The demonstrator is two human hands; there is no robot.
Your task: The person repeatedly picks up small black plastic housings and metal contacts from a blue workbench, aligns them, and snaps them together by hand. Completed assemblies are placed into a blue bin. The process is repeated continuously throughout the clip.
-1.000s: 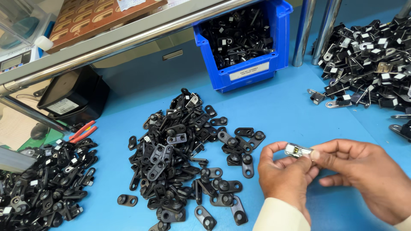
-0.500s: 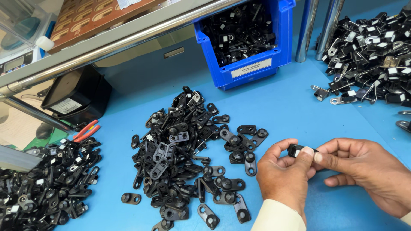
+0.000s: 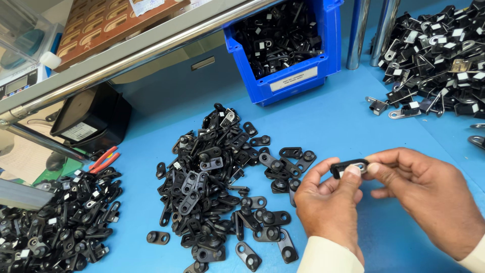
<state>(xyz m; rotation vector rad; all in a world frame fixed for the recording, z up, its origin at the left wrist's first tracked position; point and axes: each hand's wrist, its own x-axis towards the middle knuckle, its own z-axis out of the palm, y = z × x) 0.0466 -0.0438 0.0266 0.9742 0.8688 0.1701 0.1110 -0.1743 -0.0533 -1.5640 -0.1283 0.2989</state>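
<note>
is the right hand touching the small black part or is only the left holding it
Touching. The head view shows the right hand pinching one end of the small black part with thumb and forefinger, while the left hand grips its other end.

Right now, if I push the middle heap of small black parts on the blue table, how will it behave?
The middle heap would probably spread, not slide whole: its parts lie loose and some already sit apart at the edges. Each piece looks flat, so likely no rolling. They seem stiff and light: the left hand and right hand pinch a similar black part with fingertips only.
</note>
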